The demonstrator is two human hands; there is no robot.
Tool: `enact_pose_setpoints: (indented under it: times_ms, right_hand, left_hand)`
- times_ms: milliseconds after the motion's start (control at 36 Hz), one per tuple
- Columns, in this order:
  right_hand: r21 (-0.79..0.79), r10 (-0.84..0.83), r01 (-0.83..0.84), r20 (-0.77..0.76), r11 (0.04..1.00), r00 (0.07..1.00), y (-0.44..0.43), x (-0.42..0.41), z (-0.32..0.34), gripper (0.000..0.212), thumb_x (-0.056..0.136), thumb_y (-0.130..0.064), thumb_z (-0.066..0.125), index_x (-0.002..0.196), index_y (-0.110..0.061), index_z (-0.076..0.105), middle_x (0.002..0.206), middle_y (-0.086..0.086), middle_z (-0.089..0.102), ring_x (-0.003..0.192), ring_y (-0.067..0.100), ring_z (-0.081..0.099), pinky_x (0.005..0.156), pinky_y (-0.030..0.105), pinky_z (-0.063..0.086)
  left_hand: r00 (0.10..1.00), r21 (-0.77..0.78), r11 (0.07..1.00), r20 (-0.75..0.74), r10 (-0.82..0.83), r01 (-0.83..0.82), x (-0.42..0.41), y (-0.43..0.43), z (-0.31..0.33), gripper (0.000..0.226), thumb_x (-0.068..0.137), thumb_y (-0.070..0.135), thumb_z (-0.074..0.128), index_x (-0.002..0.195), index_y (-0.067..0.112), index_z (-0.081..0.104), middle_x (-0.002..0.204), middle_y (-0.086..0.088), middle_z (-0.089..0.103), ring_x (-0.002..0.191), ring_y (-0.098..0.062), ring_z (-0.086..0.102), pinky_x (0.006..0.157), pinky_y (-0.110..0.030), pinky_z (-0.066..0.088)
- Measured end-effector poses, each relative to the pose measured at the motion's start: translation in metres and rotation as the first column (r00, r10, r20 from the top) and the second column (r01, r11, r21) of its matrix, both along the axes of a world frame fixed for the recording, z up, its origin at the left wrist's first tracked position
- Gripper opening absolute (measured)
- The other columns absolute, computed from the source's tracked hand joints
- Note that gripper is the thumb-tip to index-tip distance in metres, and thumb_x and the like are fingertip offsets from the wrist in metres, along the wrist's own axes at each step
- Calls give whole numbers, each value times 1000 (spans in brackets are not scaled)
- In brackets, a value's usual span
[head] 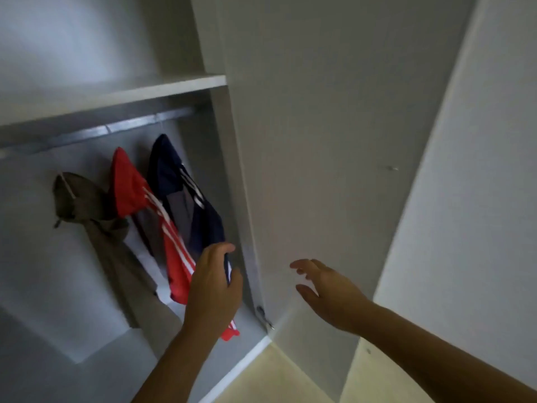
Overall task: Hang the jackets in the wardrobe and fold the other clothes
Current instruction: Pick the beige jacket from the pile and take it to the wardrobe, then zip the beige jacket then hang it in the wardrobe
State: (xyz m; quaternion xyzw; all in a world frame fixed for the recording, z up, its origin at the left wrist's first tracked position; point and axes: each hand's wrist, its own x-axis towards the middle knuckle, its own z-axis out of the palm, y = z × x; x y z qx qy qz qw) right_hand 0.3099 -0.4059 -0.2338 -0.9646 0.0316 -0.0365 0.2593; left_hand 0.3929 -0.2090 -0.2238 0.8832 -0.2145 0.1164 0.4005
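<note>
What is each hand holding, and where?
The left hand grips the hanging navy jacket at its lower edge. The right hand is open near the wardrobe door, holding nothing.

Wardrobe point(37, 228): a white carcass is seen standing open, its back panel shaded grey.
Shelf point(139, 91): a white board is fixed across the upper part of the compartment.
Rail point(116, 128): a grey metal bar is mounted just beneath the shelf.
Door point(319, 141): a plain white door is swung open to the right, its inner face shown.
Hinge point(263, 314): a metal hinge is fitted low on the door's edge.
Far panel point(479, 199): a second white surface is seen beyond the door; wall or door cannot be told.
Floor point(279, 376): a pale yellowish surface is seen below the door.
Light: a soft brighter patch is cast above the shelf at upper left.
</note>
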Motion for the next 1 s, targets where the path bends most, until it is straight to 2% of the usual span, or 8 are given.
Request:
enact_pose_setpoints:
  times_ms: [139,222,278,361,500,694,861,1000]
  right_hand:
    - [137,-181,176,22,975,983,-61,-176,14,35,99,-32,46,134,-33,43,125,-17,52,104,-5,54,90,18,47]
    - [242,-402,383,30,892,915,-97,-279,15,28,98,-28,47,124,-35,48,113,-24,54,95,-10,53,82,14,46]
    - [325,-560,530,-2,783,829,-120,-340,11,25,97,-22,48,119,-35,50,109,-22,56,95,-8,54,80,13,46]
    - [422,-750,695,-51,583,660,-148,-421,4,23,96,-17,50,115,-30,53,107,-14,61,92,-3,57,78,15,48]
    - [528,-925,802,-74,280,372,-172,-532,-3,19,95,-14,52,103,-29,58,100,-14,65,89,1,61,70,14,44]
    - [517,-991,854,-135,-64,8,-210,-656,-13,16,93,-12,54,97,-26,62,85,-5,66,76,10,61,58,12,43]
    - [523,-948,791,-201,-317,-247,-263,-738,-24,20,95,-14,51,97,-30,63,95,-7,68,88,12,65,78,31,54]
    - [552,-853,653,-283,-518,-438,-294,-792,-34,20,97,-16,48,98,-29,62,97,-8,68,86,6,66,77,34,55]
  left_hand:
    - [945,-25,945,-24,-326,326,-138,-87,7,27,90,7,57,114,19,58,115,11,56,105,1,52,86,-1,34]
    - [854,-49,863,-122,-506,504,-210,-144,3,20,90,23,51,108,26,59,108,18,60,103,9,53,87,-4,39]
    - [791,-80,811,-186,-583,580,-250,-186,-2,18,87,31,48,101,30,60,101,21,62,98,7,56,84,-13,44]
    - [674,-103,711,-250,-695,696,-311,-247,-9,14,92,16,55,94,28,62,96,19,64,92,4,57,77,-13,45]
    - [431,-138,495,-331,-840,858,-418,-332,-20,17,91,9,57,86,24,63,88,13,67,85,-2,61,74,-12,44]
    - [62,-119,122,-417,-907,985,-550,-436,-44,23,90,7,58,80,27,63,78,10,68,74,-11,63,71,-24,47]
    - [-164,-119,-123,-457,-874,985,-637,-535,-58,25,90,7,57,79,30,63,79,8,69,74,-9,63,70,-26,49]
    - [-358,-108,-351,-486,-797,930,-710,-607,-58,27,91,8,55,81,32,62,83,12,69,79,-2,62,67,-11,45]
